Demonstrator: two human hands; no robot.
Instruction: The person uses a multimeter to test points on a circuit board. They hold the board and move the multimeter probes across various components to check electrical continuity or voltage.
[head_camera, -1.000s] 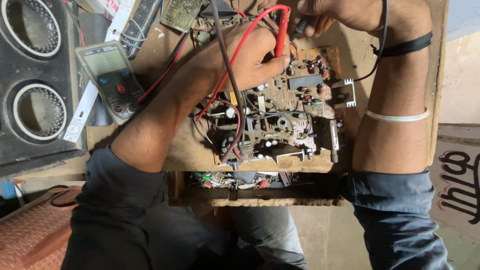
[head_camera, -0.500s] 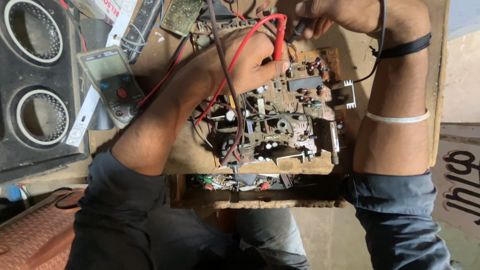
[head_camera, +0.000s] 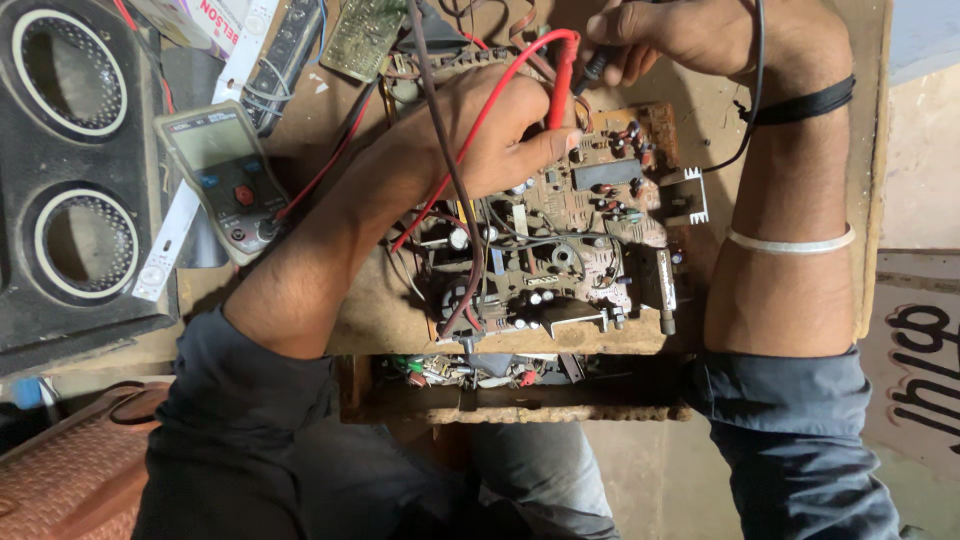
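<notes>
A brown circuit board (head_camera: 560, 240) crowded with components lies on a worn wooden table (head_camera: 380, 310). My left hand (head_camera: 470, 135) grips a red test probe (head_camera: 560, 85) with its tip pressed to the board's upper edge. My right hand (head_camera: 690, 35) holds a black probe (head_camera: 598, 65) just right of the red one, near the same board edge. Red and black leads (head_camera: 450, 170) run across my left wrist toward a grey multimeter (head_camera: 225, 180) lying to the left.
A black speaker cabinet (head_camera: 70, 170) with two round openings fills the left side. A small green circuit board (head_camera: 362, 38) and a white strip (head_camera: 200, 190) lie at the top left. A drawer of loose parts (head_camera: 470, 370) sits open under the table edge.
The view has shifted slightly; both hands stay on the probes at the board's upper edge with almost no movement.
</notes>
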